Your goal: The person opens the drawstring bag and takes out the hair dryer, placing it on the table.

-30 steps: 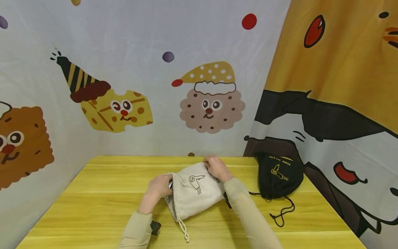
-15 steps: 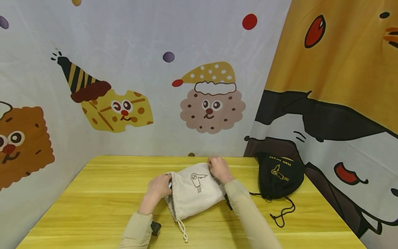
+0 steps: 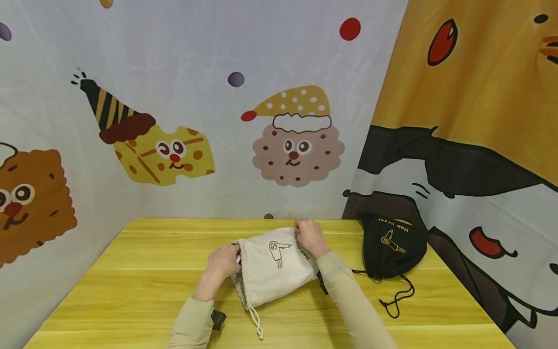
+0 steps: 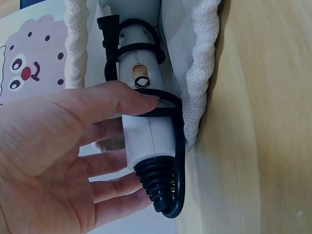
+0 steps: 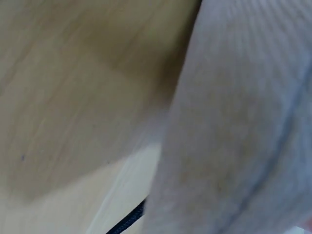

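Left hand [image 3: 221,263] held the handle of a white hair dryer [image 4: 146,134], thumb laid across its front and fingers behind it, parted only by the handle's thickness. A black cord [image 4: 179,156] looped round the handle, with the thumb on one of its turns; the black plug [image 4: 108,31] lay beyond the thumb, deeper in. The dryer's handle end was at that palm, while its far part went into a pale drawstring bag [image 3: 270,281], whose mouth came round it just beside the hand. At the bag's other end the right hand [image 3: 311,238] gripped the cloth near the far corner, fingers curled. A white string [image 3: 256,320] trailed from the mouth, nearer the person than the left hand. Just right of the right hand lay a black bag [image 3: 392,257].
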`<state>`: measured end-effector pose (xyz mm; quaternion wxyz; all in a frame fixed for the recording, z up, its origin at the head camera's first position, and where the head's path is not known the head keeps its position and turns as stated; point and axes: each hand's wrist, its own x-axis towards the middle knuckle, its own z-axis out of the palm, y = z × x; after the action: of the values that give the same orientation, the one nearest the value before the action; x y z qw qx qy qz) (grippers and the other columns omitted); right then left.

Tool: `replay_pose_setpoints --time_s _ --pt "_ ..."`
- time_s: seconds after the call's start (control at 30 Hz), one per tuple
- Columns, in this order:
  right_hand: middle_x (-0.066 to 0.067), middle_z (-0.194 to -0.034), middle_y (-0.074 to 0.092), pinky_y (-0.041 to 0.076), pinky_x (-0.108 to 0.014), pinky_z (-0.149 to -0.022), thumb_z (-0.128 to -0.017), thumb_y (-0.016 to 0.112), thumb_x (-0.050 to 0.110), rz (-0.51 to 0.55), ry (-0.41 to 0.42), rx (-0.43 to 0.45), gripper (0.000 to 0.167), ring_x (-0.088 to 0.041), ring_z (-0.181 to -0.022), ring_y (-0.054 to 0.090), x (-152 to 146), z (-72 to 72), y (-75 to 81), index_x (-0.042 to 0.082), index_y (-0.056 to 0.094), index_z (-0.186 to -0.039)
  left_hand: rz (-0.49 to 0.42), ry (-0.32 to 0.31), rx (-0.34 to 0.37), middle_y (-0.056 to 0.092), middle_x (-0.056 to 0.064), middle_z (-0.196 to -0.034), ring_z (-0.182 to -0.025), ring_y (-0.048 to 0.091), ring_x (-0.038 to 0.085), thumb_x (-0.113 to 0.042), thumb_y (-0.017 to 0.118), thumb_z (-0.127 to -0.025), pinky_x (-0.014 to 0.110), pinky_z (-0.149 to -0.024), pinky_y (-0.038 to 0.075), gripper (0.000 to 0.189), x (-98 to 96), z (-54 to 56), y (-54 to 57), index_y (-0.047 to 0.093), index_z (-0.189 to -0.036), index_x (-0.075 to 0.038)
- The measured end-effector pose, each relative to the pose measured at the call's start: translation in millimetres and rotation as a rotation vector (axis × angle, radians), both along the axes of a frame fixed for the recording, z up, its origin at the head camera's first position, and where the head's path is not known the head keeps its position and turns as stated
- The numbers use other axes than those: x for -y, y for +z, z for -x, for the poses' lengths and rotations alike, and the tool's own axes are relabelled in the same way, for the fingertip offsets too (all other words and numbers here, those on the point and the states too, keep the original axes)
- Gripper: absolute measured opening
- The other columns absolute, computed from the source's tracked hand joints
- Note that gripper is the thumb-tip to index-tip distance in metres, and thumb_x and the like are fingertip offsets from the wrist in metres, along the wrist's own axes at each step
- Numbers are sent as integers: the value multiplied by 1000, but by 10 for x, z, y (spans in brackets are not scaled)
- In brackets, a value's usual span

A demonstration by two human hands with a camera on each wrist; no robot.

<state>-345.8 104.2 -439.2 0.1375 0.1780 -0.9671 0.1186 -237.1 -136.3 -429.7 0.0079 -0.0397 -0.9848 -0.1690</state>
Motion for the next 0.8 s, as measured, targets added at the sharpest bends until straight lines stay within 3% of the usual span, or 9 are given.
replay_pose_setpoints --time_s 0.3,0.8 --pt "-5 -87 71 54 -37 -72 -89 64 10 4 -14 7 6 -21 -78 66 -57 9 16 10 69 -88 -1 0 9 67 12 -93 -77 63 27 -14 77 -75 38 -59 47 33 7 0 17 65 -105 -8" --pt "-6 -90 72 54 -38 -75 -90 63 10 21 -73 24 7 -23 -81 67 -167 47 6 9 70 -91 -8 -8 17 69 14 -100 -70 60 21 -15 79 -72 33 -54 46 41 32 -12 38 67 -111 -8"
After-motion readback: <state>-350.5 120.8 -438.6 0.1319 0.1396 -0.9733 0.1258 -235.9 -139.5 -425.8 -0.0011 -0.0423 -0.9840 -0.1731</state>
